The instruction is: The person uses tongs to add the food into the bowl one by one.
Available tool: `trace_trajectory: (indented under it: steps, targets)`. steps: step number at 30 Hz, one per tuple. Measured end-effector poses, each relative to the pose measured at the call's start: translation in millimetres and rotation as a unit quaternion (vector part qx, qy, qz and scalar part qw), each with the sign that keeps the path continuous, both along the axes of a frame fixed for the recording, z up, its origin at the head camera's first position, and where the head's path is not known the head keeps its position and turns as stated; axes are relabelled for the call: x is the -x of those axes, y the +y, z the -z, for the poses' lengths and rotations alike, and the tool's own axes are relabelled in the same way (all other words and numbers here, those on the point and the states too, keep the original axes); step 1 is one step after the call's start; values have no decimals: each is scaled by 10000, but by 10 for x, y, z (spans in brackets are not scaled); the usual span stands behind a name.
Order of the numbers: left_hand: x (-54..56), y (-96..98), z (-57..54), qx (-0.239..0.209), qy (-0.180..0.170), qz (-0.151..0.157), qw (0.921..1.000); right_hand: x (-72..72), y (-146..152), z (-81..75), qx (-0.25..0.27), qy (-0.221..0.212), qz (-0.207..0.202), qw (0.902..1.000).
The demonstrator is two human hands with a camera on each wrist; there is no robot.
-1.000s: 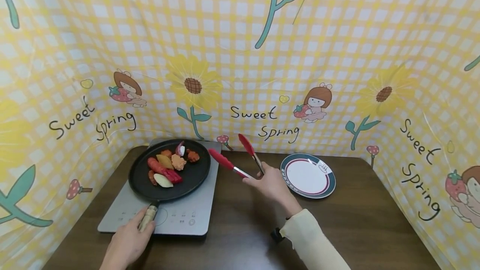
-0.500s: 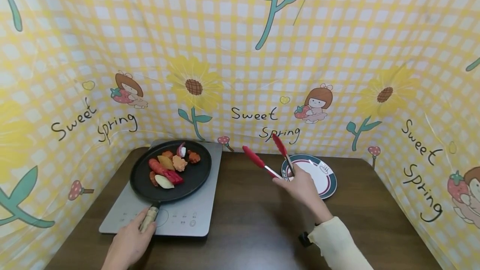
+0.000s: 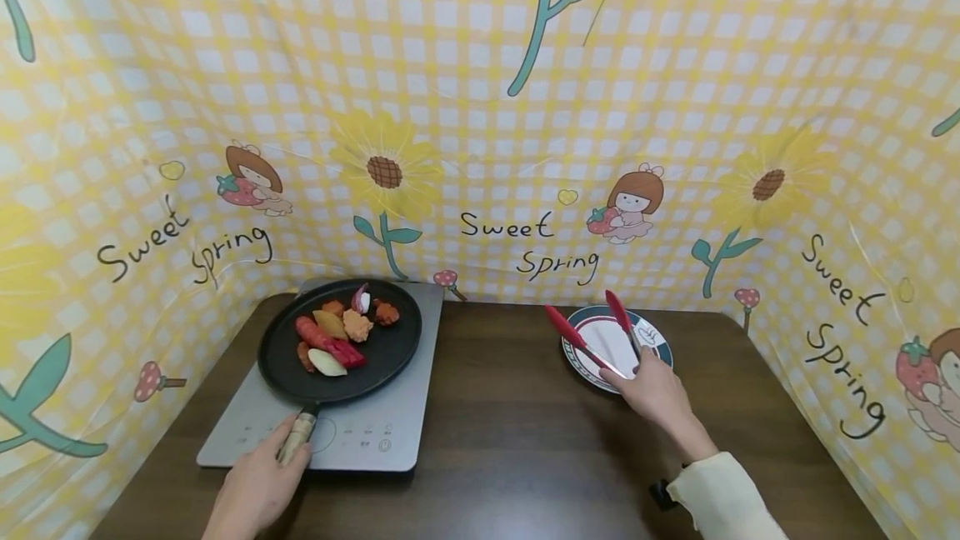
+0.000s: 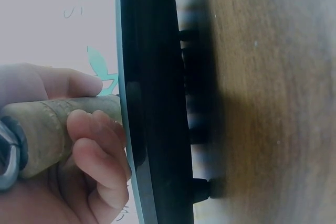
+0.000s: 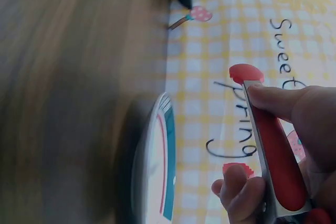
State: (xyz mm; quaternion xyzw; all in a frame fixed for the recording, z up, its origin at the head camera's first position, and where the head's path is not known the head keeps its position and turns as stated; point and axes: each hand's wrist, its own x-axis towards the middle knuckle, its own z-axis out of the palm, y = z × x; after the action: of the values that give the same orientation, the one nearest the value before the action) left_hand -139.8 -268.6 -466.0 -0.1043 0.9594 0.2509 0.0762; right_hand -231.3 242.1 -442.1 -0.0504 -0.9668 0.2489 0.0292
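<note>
On the left, my left hand (image 3: 258,477) grips the light wood-look handle (image 3: 297,437) of a black frying pan (image 3: 300,382). The left wrist view shows the fingers curled round that handle (image 4: 42,135). Several food pieces lie in the pan, among them a red sausage-like piece (image 3: 311,330), an onion wedge (image 3: 362,299) and a pale oval slice (image 3: 327,362). At the right, my right hand (image 3: 660,398) holds red-tipped metal tongs (image 3: 573,332), their arms spread with nothing between the tips. They hang over a white plate (image 3: 603,338) with a dark green patterned rim; the hand partly hides it.
The pan stands on a silver induction cooker (image 3: 390,432) at the left of the brown wooden table (image 3: 487,423). A yellow checked cloth (image 3: 480,148) with printed flowers and figures hangs behind and along both sides. A black band (image 3: 662,494) is at the right wrist.
My right hand has carried the spread tongs rightwards, from beside the pan to over the plate. The left hand, pan and food have stayed in place.
</note>
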Motion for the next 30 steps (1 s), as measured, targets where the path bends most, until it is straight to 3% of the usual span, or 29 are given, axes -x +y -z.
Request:
trace_trajectory:
  steps: [16, 30]
  targets:
    - [-1, -2, 0, 29, 52, 5, 10000, -187, 316, 240, -449, -77, -77, 9989]
    - [4, 9, 20, 42, -70, -56, 10000, -314, 403, 340, -525, -299, 106, 9981]
